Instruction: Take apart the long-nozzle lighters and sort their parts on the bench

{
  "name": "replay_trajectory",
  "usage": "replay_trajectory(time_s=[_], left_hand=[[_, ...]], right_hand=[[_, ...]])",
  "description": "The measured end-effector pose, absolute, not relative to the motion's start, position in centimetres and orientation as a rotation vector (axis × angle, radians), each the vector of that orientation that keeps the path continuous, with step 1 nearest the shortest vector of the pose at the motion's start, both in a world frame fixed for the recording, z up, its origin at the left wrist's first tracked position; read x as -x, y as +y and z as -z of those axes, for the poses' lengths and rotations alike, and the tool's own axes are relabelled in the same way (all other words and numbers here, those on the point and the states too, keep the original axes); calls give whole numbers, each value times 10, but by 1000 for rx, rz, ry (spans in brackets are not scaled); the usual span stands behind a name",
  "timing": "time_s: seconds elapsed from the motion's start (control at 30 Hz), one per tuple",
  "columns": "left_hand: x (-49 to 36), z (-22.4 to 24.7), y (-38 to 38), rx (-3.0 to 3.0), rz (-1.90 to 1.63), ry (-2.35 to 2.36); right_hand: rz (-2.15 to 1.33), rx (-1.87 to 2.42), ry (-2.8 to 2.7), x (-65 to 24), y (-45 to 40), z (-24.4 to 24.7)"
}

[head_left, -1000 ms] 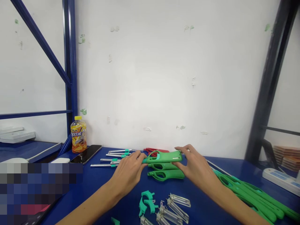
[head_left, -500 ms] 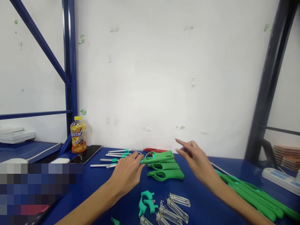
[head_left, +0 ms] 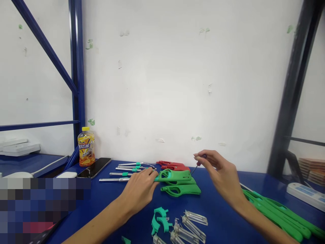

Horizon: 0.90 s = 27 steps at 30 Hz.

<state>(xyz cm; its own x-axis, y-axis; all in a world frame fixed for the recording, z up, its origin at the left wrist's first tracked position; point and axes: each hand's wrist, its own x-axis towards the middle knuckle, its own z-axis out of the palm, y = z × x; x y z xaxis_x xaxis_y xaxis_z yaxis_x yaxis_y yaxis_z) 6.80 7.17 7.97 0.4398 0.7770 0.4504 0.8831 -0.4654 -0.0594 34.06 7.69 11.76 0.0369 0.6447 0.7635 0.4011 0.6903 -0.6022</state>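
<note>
My left hand [head_left: 142, 184] is closed around the front of a green lighter body [head_left: 177, 175], where a metal tube enters it. Between the fingertips of my right hand [head_left: 218, 169] is a small screwdriver [head_left: 197, 166], its thin shaft pointing down toward the rear of that body. Another green handle shell [head_left: 181, 190] lies just in front on the blue table. Red shells [head_left: 175, 166] are behind. Metal tubes with teal pieces [head_left: 127, 168] lie to the left, partly behind my left hand.
Teal trigger pieces [head_left: 161, 219] and several clear tanks [head_left: 194, 228] lie near the front. Green lighters [head_left: 279, 213] are at right, beside a white power strip [head_left: 306, 196]. A bottle [head_left: 86, 149] and a phone [head_left: 95, 167] stand and lie at left.
The green body in my left hand has come down toward the table. My right hand has turned, and the screwdriver's shaft now shows, pointing downward. More of the red shells is visible.
</note>
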Motion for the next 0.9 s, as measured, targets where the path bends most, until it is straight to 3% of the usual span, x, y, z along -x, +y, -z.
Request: replay_trajectory(time_s=[0.9], left_hand=[[-65,-79,73,2424,641,-1348]], right_hand=[[-219,830,-1523,-347,84,-117]])
